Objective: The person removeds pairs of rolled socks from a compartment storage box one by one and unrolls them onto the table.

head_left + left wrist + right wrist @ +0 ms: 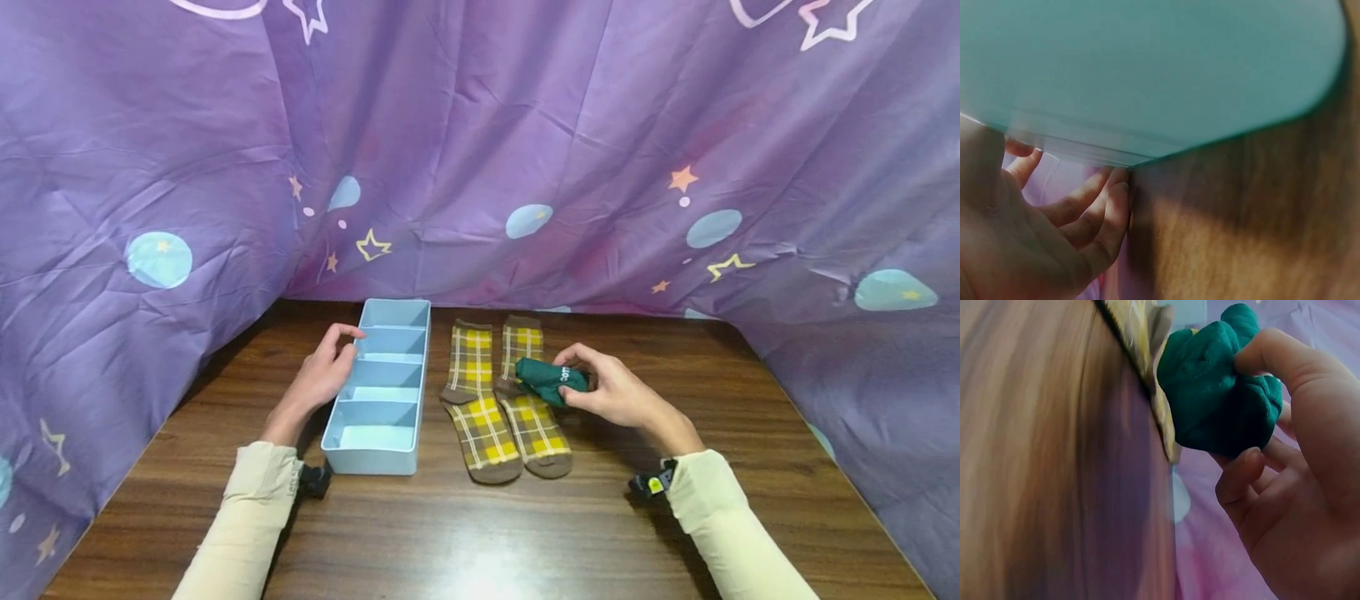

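Right hand (613, 390): pinching a rolled dark-green cloth bundle (542, 377), white-lettered, above yellow-and-brown plaid fabric socks (483, 432), one pair, flat on the brown wood-grain bench (588, 521). Left hand (321, 372): fingers loosely spread, touching a pale-blue four-compartment plastic box (371, 462).

Your head camera looks forward and down across the wooden tabletop (480, 533) to the far purple curtain (450, 125). Your wrist views, both turned sideways, look from close by: left at the blue divided organizer (371, 463), right at the green cloth bundle (1207, 387); your head view shares both.
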`<control>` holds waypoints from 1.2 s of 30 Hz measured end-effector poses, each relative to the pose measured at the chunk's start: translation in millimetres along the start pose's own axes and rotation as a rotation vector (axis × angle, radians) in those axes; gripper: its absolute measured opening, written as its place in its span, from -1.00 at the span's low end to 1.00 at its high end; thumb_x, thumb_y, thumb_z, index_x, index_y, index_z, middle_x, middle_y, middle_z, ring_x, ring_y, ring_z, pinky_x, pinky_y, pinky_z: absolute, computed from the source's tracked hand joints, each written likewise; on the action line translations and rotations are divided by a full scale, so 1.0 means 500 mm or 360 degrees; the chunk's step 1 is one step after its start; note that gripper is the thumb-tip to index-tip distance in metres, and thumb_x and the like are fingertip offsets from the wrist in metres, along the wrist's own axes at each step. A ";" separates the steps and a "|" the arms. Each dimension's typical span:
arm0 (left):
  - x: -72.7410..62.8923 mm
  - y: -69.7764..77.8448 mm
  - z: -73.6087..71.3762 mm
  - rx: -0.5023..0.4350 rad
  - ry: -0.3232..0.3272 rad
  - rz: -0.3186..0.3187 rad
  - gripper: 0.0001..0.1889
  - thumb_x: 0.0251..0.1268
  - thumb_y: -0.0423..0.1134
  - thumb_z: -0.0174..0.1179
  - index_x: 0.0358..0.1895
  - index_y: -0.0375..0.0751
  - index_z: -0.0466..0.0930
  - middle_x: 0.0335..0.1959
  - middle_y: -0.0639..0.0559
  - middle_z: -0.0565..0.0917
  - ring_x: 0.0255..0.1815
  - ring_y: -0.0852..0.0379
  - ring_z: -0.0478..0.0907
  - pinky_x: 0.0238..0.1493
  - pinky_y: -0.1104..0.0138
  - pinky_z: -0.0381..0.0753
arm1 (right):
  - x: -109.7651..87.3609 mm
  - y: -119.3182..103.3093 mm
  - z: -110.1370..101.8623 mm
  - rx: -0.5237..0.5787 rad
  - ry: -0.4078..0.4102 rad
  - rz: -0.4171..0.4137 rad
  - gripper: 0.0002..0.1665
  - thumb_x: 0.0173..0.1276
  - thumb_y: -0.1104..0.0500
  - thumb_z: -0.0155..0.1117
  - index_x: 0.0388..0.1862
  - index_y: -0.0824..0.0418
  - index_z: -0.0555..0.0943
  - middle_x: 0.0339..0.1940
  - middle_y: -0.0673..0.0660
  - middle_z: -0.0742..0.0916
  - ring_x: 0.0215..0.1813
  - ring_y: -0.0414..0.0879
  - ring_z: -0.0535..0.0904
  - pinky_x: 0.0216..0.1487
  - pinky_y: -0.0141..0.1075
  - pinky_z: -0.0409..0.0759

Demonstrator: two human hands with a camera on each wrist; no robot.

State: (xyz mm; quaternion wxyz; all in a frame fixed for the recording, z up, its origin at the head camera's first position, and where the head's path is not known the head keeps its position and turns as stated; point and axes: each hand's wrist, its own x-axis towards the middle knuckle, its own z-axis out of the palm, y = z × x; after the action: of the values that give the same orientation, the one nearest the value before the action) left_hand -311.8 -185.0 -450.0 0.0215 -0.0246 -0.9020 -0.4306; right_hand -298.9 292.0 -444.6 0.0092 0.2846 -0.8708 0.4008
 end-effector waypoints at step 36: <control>-0.012 0.037 -0.019 0.0154 0.0047 0.0225 -0.60 0.61 -0.26 -0.02 0.37 -0.25 0.56 0.33 -0.42 0.60 0.37 -0.34 0.51 0.37 -0.16 0.44 | -0.059 0.061 -0.060 -0.0264 0.0026 0.0125 -0.52 0.31 0.36 0.55 0.18 0.11 0.69 0.13 0.12 0.80 0.11 -0.03 0.68 0.18 -0.34 0.61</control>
State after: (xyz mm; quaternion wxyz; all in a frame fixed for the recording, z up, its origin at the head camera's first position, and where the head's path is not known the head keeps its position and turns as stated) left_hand -304.5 -181.0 -429.9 0.0662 -0.0808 -0.9173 -0.3843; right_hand -296.0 343.0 -452.6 0.0242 0.2453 -0.9114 0.3297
